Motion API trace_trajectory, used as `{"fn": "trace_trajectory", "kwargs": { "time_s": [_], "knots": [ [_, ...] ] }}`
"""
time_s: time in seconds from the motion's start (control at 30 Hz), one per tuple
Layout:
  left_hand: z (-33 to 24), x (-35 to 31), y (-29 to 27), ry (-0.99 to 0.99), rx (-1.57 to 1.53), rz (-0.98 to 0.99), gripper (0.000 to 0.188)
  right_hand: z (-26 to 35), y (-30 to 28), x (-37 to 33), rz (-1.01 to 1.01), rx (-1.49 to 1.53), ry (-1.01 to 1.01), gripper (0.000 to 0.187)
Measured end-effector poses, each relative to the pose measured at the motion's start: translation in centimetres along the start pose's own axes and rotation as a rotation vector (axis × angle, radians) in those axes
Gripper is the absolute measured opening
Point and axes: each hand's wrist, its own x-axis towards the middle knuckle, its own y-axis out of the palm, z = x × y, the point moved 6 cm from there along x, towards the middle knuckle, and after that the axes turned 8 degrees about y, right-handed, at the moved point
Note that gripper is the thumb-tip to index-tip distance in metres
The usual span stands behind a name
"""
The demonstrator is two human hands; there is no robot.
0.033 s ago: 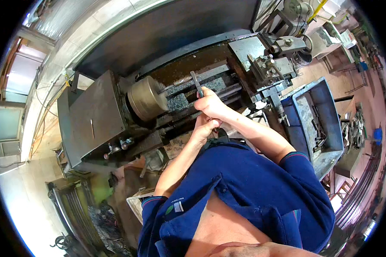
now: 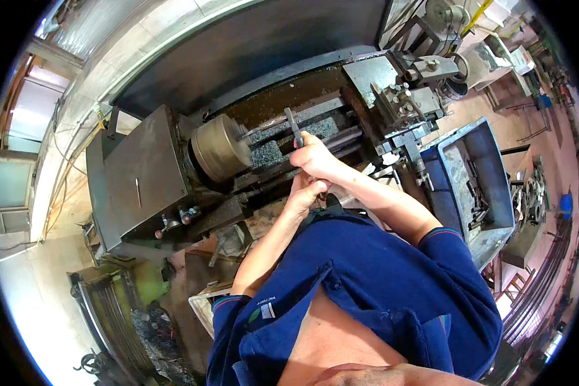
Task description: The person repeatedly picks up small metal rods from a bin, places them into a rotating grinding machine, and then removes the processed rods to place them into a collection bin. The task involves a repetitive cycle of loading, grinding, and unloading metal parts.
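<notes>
A flat metal file [image 2: 292, 120] points away from me over the lathe bed, its blade lying across a thin rod [image 2: 264, 128] that sticks out of the chuck [image 2: 220, 148]. Around the file's near part my right hand [image 2: 315, 157] is closed. Just below it my left hand [image 2: 307, 192] is closed too, at the file's near end, with the handle mostly hidden by the fingers. The chuck's jaws look smeared. Metal chips [image 2: 267, 154] cover the bed under the rod.
The headstock [image 2: 138, 174], with levers [image 2: 168, 225] on its front, stands at the left. To the right are the tool post [image 2: 402, 103] and a blue bin [image 2: 435, 186] holding metal pieces. A dark splash guard [image 2: 251, 55] runs along the back.
</notes>
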Motion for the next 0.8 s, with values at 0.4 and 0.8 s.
{"fn": "trace_trajectory", "kwargs": {
  "time_s": [0.4,0.8],
  "knots": [
    [-2.0,-0.3,0.9,-0.036,0.112,0.043,0.05,-0.2,0.1,-0.1,0.076,0.147,-0.037,0.017],
    [-0.5,0.6,0.8,0.042,0.147,0.085,0.047,-0.9,-0.8,0.3,0.069,0.125,-0.082,0.016]
  ]
}}
